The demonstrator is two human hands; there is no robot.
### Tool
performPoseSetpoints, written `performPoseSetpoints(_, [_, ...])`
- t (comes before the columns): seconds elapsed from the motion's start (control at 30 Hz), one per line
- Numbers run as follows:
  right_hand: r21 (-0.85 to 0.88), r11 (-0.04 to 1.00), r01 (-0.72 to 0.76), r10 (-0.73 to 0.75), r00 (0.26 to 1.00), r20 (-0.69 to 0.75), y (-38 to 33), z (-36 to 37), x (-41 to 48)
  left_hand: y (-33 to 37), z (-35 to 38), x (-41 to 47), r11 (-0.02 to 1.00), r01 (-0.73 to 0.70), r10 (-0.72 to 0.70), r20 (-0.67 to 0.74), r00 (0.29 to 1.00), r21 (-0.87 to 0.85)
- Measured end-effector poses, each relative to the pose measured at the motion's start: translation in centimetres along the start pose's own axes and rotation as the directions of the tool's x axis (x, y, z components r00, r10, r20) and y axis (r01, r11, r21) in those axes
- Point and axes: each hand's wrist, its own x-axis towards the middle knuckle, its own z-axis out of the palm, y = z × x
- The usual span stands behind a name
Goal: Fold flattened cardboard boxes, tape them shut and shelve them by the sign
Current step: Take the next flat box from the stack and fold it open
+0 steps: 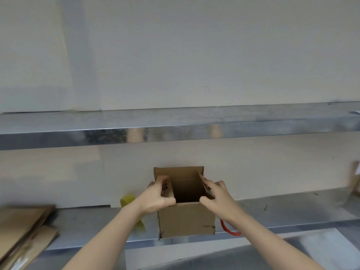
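Observation:
A small brown cardboard box stands upright on the metal shelf, its top open. My left hand grips the left top flap, which bears the number 10, with the thumb at the front rim. My right hand grips the right top flap in the same way. The rear flap stands up against the wall. A yellow tape roll lies just left of the box, partly hidden behind my left forearm.
Flattened cardboard sheets are stacked at the shelf's left end. A red loop-shaped handle shows right of the box. Another metal shelf runs above. More cardboard shows at the right edge.

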Motion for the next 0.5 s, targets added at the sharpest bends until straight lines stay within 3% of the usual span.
performPoseSetpoints(0.13, [-0.026, 0.999, 0.040, -0.039, 0.999, 0.037, -0.1, 0.1, -0.1, 0.0, 0.2, 0.1, 1.000, -0.002, 0.002, 0.003, 1.000, 0.009])
performPoseSetpoints(0.33, [-0.174, 0.983, -0.066, 0.088, 0.989, 0.120, 0.3, -0.6, 1.1, 0.4, -0.2, -0.3, 0.999, 0.014, -0.014, 0.002, 1.000, 0.050])
performPoseSetpoints(0.5, [-0.180, 0.979, -0.092, 0.123, 0.978, 0.170, 0.2, -1.2, 1.2, 0.3, -0.5, -1.2, 0.999, 0.004, -0.005, 0.031, 1.000, 0.043])
